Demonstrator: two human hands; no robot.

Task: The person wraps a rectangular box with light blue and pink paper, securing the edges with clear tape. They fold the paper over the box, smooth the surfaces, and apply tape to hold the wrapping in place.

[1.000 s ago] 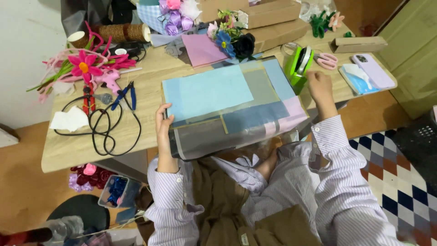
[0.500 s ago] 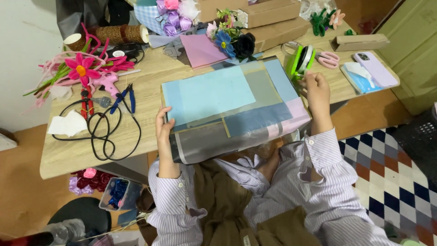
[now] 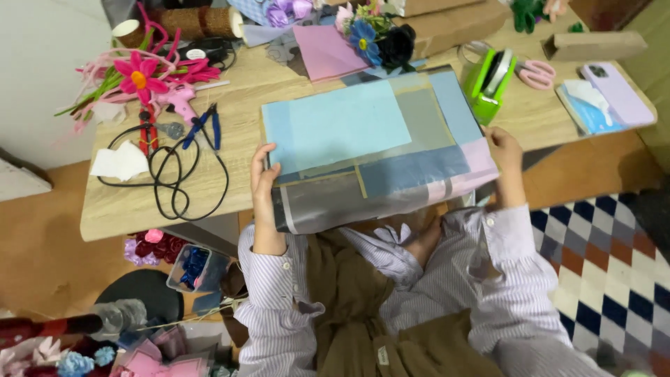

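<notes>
Two hands hold one stack of coloured paper sheets (image 3: 370,150) by its side edges. Your left hand (image 3: 263,174) clamps the left edge, thumb on top and fingers curled under; your right hand (image 3: 504,150) grips the right edge, though its fingers are partly hidden behind the sheets.

Change since a second ago: the stack sits a little nearer your body, its near edge now hanging off the tabletop (image 3: 230,188) over your lap, and the right hand has slid down along the right edge. The left hand keeps its place. Reading: you appear to be squaring or drawing the stack toward you, not yet picking out a sheet.

Around it, unmoved:
- green tape dispenser (image 3: 492,77), just beyond the stack's far right corner
- pink scissors (image 3: 537,73) and phone (image 3: 618,91), further right
- black cable (image 3: 174,174), pliers (image 3: 206,126) and pink felt flower (image 3: 139,73), to the left
- pink sheet (image 3: 324,52) and blue flower (image 3: 363,42), behind the stack.
</notes>
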